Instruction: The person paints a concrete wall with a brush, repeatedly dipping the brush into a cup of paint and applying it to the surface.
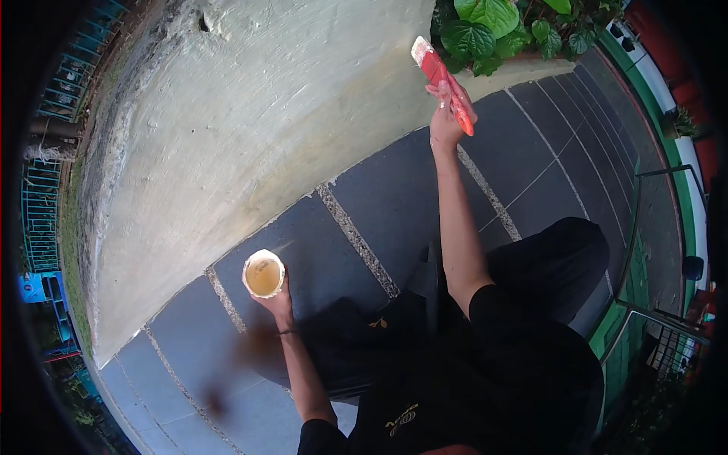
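Observation:
My left hand (pixel 278 301) is wrapped round a pale cup (pixel 265 274) with cream-coloured liquid inside, held above the grey tiles. Up at the right, my right hand (pixel 450 115) grips a paintbrush (pixel 434 68) with a red body and an orange-red handle end. The brush's bristles are coated whitish and point up and left, close to the cream wall (pixel 250 129). Whether the bristles touch the wall I cannot tell. Pale smears show on the right fingers.
Green leafy plants (pixel 485 34) hang over the wall's far end. Dark grey tiles (pixel 379 197) with pebbled strips run along its foot. A blue fence (pixel 42 212) stands at the far left. A blurred brown shape (pixel 256 347) shows near my left forearm.

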### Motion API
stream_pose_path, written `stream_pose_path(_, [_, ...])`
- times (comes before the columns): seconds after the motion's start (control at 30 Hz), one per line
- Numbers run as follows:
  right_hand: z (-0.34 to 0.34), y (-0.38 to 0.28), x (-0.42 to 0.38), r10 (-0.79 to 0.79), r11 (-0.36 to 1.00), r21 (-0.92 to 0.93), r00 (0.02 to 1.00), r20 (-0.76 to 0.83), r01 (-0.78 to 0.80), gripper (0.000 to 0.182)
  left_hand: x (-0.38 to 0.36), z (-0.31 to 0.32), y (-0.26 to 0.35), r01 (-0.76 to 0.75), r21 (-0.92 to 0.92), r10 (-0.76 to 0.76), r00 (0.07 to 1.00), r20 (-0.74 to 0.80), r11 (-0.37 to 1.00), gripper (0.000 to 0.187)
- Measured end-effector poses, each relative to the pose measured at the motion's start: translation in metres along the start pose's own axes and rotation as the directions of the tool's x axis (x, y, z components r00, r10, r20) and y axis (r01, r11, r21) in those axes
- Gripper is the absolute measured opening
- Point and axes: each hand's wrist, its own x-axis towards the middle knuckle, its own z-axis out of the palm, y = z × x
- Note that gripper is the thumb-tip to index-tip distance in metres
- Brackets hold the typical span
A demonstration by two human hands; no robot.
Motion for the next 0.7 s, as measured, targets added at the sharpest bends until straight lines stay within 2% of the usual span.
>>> stream_pose_path(0.07, [0.000,0.005,0.007,-0.026,0.999,0.030,0.999,-0.023,0.027,0.023,0.001,0.002,0.000,-0.034,0.030,0.034,0.999,-0.020,0.999,0.069])
stream_pose_path(0.13, [-0.004,0.012,0.012,-0.079,0.996,-0.041,0.997,-0.007,0.078,0.028,0.001,0.003,0.000,-0.030,0.031,0.031,0.999,-0.023,0.999,0.069])
stream_pose_path(0.27, [-0.007,0.011,0.015,-0.150,0.977,-0.141,0.987,0.063,0.158,0.023,0.002,0.005,0.004,-0.007,0.025,0.007,1.000,-0.005,1.000,0.069])
stream_pose_path(0.4, [0.002,0.004,0.003,-0.113,0.988,-0.089,0.986,0.121,0.125,0.022,0.003,0.002,-0.002,-0.018,0.042,0.019,1.000,-0.020,0.999,0.069])
stream_pose_path(0.47, [0.017,-0.032,-0.017,-0.052,0.975,-0.195,0.959,0.279,0.110,0.025,0.003,0.000,-0.013,0.006,-0.019,-0.006,1.000,0.010,1.000,0.076])
stream_pose_path(0.53, [0.038,-0.045,-0.055,-0.055,0.987,-0.115,0.907,0.418,0.113,0.030,0.007,0.003,-0.005,-0.012,0.008,0.012,1.000,-0.005,1.000,0.075])
stream_pose_path(0.63, [0.075,-0.069,-0.112,-0.282,0.946,0.033,0.766,0.578,0.323,0.033,0.014,0.004,-0.007,0.072,-0.026,-0.072,0.997,-0.035,0.997,0.075])
stream_pose_path(0.7, [0.086,-0.075,-0.128,-0.293,0.952,0.106,0.748,0.595,0.288,0.033,0.018,0.003,-0.007,0.057,0.006,-0.057,0.997,-0.050,0.998,0.076])
